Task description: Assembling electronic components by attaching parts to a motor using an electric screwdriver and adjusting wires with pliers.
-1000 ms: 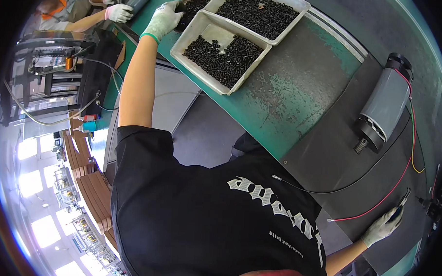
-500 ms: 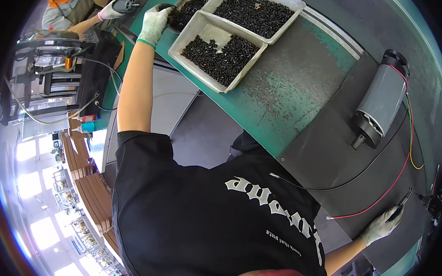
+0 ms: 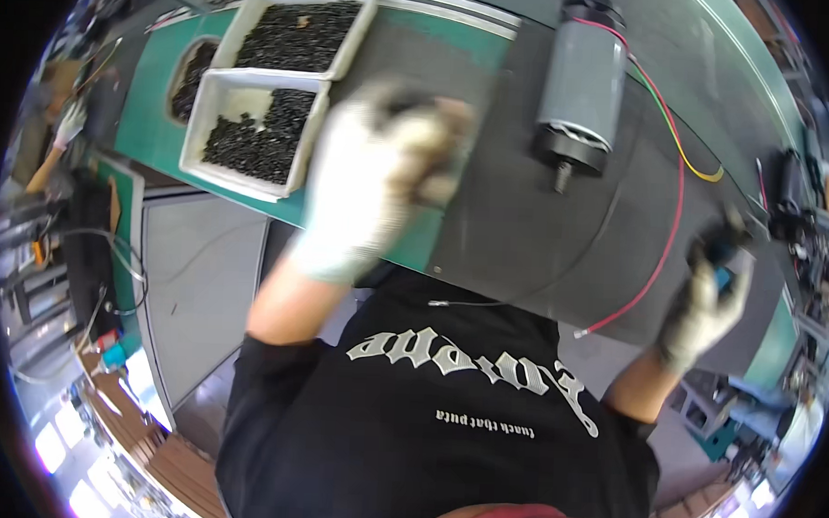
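My left hand (image 3: 377,162), in a white glove with dark-stained fingertips, is over the bench between the trays and the motor. Motion smears its fingers, so I cannot tell what they hold. At the right, my gloved right hand (image 3: 705,310) is closed on a dark hand tool with a blue part (image 3: 723,247), its kind blurred. A grey cylindrical motor (image 3: 582,82) lies between the hands, its threaded shaft (image 3: 562,177) pointing toward me. From it trail a red wire (image 3: 668,240), a yellow-green wire (image 3: 710,175) and a black wire (image 3: 583,256) with a metal terminal.
Two white trays (image 3: 192,151) of small black pieces stand at the left on the green bench (image 3: 141,112). Beside them is a rounded dish (image 3: 174,95) of black pieces. A dark mat (image 3: 489,225) lies under the motor. Another person's gloved hand (image 3: 70,124) shows far left.
My left hand has left the dish and swung right, past the trays. My right hand has lifted the tool from near the mat's right side. The view has turned toward the right.
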`<action>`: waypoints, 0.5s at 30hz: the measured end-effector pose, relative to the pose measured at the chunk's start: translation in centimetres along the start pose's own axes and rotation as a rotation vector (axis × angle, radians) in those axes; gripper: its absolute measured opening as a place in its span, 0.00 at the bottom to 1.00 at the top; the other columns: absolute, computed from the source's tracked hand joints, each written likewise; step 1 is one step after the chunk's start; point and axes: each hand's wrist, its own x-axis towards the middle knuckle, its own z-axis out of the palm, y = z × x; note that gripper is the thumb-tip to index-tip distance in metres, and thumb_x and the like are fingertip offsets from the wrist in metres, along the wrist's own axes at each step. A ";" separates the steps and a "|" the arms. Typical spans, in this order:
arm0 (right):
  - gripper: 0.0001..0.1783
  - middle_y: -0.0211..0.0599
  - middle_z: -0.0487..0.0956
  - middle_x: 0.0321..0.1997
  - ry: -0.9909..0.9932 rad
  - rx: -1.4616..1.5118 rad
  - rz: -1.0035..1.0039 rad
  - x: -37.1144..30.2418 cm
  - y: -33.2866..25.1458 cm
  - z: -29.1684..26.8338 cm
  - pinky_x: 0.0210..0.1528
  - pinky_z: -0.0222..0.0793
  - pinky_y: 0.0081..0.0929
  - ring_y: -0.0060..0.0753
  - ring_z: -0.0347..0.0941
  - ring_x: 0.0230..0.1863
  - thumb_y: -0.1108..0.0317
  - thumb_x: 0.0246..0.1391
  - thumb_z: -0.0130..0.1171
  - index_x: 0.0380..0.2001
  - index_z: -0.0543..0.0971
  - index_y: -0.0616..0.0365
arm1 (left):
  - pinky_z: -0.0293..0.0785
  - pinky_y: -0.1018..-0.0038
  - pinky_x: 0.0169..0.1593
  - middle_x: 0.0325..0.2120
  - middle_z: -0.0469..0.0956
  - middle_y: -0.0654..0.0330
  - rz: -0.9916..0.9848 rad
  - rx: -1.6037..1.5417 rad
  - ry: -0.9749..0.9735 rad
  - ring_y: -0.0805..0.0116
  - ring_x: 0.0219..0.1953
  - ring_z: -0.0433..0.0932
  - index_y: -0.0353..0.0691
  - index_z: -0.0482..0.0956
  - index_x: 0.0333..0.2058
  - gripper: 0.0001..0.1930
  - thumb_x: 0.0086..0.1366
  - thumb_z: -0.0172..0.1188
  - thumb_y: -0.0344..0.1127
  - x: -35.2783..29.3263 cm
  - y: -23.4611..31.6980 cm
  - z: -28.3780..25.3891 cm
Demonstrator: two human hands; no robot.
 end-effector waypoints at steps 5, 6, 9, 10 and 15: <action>0.29 0.43 0.76 0.45 -0.394 -0.681 -0.670 2.8 -6.0 4.2 0.51 0.68 0.32 0.39 0.71 0.45 0.72 0.37 0.64 0.50 0.78 0.60 | 0.60 0.86 0.22 0.26 0.74 0.63 -0.082 -0.573 -0.271 0.82 0.19 0.66 0.36 0.74 0.39 0.11 0.64 0.59 0.38 0.7 0.5 7.4; 0.30 0.42 0.76 0.44 -0.382 -0.760 -0.718 3.1 -6.1 4.1 0.50 0.68 0.32 0.38 0.71 0.44 0.71 0.37 0.64 0.50 0.78 0.60 | 0.61 0.86 0.22 0.26 0.74 0.63 -0.053 -0.551 -0.259 0.82 0.19 0.66 0.36 0.75 0.40 0.11 0.65 0.58 0.38 0.7 0.6 7.5; 0.30 0.41 0.77 0.43 -0.349 -0.848 -0.760 3.0 -6.1 3.8 0.50 0.69 0.32 0.38 0.71 0.44 0.69 0.37 0.65 0.51 0.79 0.59 | 0.62 0.85 0.22 0.23 0.78 0.59 -0.026 -0.614 -0.249 0.82 0.17 0.67 0.31 0.76 0.36 0.12 0.64 0.57 0.37 0.8 0.2 7.5; 0.30 0.41 0.77 0.43 -0.322 -0.854 -0.755 2.8 -5.9 3.8 0.50 0.69 0.33 0.38 0.71 0.44 0.68 0.37 0.65 0.51 0.79 0.58 | 0.62 0.84 0.22 0.23 0.78 0.59 -0.020 -0.623 -0.223 0.82 0.16 0.67 0.30 0.75 0.36 0.12 0.65 0.57 0.36 0.7 0.0 7.7; 0.30 0.40 0.77 0.42 -0.289 -0.792 -0.779 2.9 -5.4 4.2 0.50 0.68 0.33 0.38 0.71 0.44 0.67 0.36 0.65 0.50 0.80 0.54 | 0.62 0.84 0.22 0.23 0.78 0.58 0.001 -0.577 -0.161 0.81 0.17 0.66 0.30 0.75 0.36 0.11 0.65 0.57 0.35 0.6 -0.1 7.2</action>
